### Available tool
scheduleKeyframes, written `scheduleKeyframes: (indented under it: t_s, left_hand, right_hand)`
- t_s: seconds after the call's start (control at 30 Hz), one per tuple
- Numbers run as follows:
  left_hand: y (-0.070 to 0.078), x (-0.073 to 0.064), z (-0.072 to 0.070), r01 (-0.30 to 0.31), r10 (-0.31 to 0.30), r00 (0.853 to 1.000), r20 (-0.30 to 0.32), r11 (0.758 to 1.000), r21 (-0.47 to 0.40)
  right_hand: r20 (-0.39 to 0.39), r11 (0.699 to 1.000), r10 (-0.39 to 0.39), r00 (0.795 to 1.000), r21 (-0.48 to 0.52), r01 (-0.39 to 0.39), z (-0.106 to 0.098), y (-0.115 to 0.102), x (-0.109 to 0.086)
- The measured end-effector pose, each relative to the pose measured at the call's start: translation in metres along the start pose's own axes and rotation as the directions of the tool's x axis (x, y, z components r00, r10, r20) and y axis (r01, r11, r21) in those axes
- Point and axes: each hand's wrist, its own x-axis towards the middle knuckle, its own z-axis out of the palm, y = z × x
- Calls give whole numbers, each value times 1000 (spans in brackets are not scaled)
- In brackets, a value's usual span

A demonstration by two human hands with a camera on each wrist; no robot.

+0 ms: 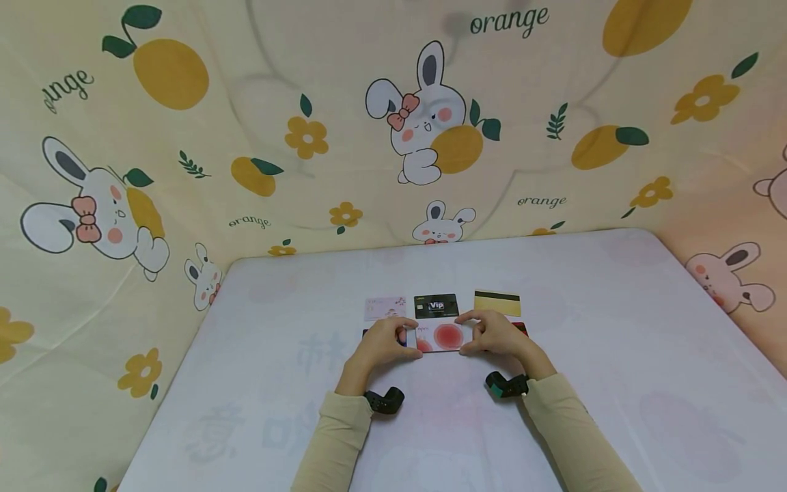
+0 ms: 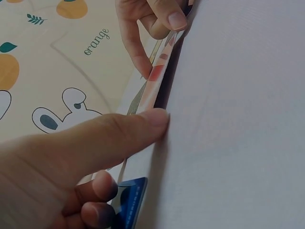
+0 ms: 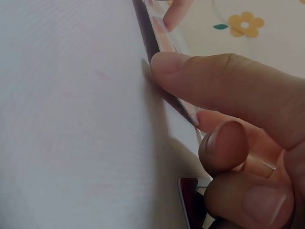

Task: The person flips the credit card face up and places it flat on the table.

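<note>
A white card with a red circle [image 1: 449, 336] lies low over the table between both hands. Its left end is pinched by the left hand [image 1: 384, 343], thumb at the near corner and a finger at the far one. At its right end, the right hand [image 1: 496, 335] pinches in the same way. In the wrist views the near edge of the card [image 2: 156, 76] shows a dark shadow beneath. A blue card [image 2: 131, 200] is partly hidden under the left hand's curled fingers. Beside the right hand's lower fingers shows a dark red card [image 3: 190, 200], mostly covered.
Behind the held card, a pale pink card [image 1: 384, 307], a black Vip card [image 1: 436, 305] and a gold card with a dark stripe [image 1: 496, 304] form a row. The white table [image 1: 277, 437] meets a patterned cloth wall [image 1: 344, 178] at its back and sides.
</note>
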Motion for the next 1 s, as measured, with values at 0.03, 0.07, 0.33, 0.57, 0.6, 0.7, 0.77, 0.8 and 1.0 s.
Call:
scheduleKeyframes:
  t_s: [0.03,0.07,0.33,0.57,0.6,0.7,0.77,0.8,1.0]
  left_hand:
    - [0,0,0,-2,2,1000,0,1000,-2]
    - [0,0,0,-2,2,1000,0,1000,-5]
    - [0,0,1,3,-3,1000,4,1000,-14]
    - [0,0,0,18,-18,1000,8,1000,-15]
    - [0,1,0,18,-18,1000,8,1000,-17]
    - [1,1,-1,13,-13,1000,6,1000,-16]
    - [1,1,-1,8,-8,1000,5,1000,-13]
    - [1,1,-1,9,-9,1000,7,1000,-11]
    - [2,-1,-1,7,-7,999,32,1000,15]
  right_hand:
    - [-1,1000,2,1000,0,-2,0,0,0]
    - [-2,1000,2,1000,1,-2,0,0,0]
    - [-5,1000,23,1000,15,-23,1,-2,-1]
    - [-6,999,35,999,30,-35,0,-3,0]
    - [-6,999,31,1000,30,-30,0,-3,0]
    - [-6,999,24,1000,25,-24,-1,-4,0]
    - [-9,1000,22,1000,18,-22,-1,-6,0]
    - [-10,1000,20,1000,11,-20,0,-7,0]
    - [-36,999,7,999,-42,-8,-1,-10,-2]
